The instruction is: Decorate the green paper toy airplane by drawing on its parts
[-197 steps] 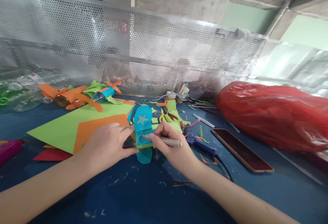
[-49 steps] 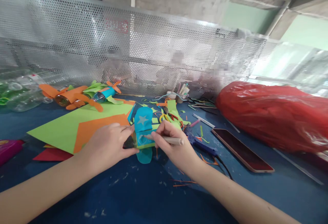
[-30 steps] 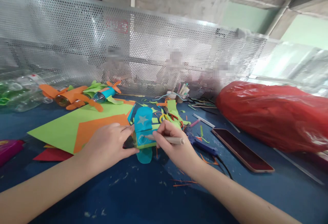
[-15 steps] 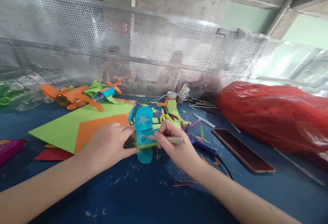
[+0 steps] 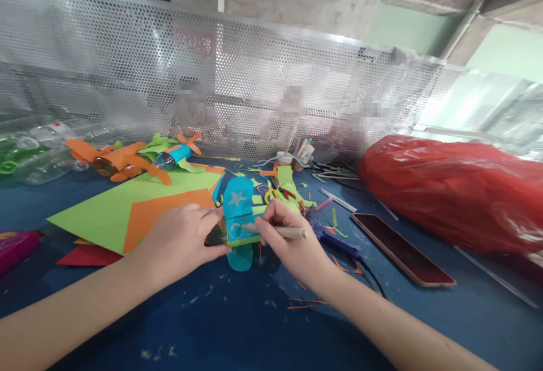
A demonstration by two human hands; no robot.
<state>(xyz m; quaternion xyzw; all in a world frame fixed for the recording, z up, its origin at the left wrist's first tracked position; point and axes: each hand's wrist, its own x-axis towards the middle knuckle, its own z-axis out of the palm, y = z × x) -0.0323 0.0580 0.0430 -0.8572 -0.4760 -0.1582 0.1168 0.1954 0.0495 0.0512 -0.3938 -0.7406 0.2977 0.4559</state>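
A: Pen (image 5: pixel 278 231) sits in a writing pinch in the right hand (image 5: pixel 292 244), fingers closed round the barrel, tip down on the turquoise wing of the bottle plane (image 5: pixel 236 225). The plane lies on the blue table (image 5: pixel 237 326), just right of the green paper sheet (image 5: pixel 127 204).

B: Left hand (image 5: pixel 180 244)?

A: Curled over the plane's nose end, fingertips pressed at the dark bottle end, closed against it. It acts as the clamp. Whether the thumb wraps underneath, I cannot tell.

B: Note on doing the marking well?

A: Judgement: the wing is thin paper over a round body, so it may flex or roll. Light pressure and short strokes seem best, with the left hand pinning the body and the right wrist resting on the table.

B: Plane relative to the fingers?

A: Between the two hands. Left fingertips touch its left end; right fingers sit just beside its right edge, and only the pen tip meets the wing.

B: Nearby?

A: Phone (image 5: pixel 403 249) to the right, well apart; red plastic bag (image 5: pixel 453 190) beyond it. Paper scraps lie around the hands.
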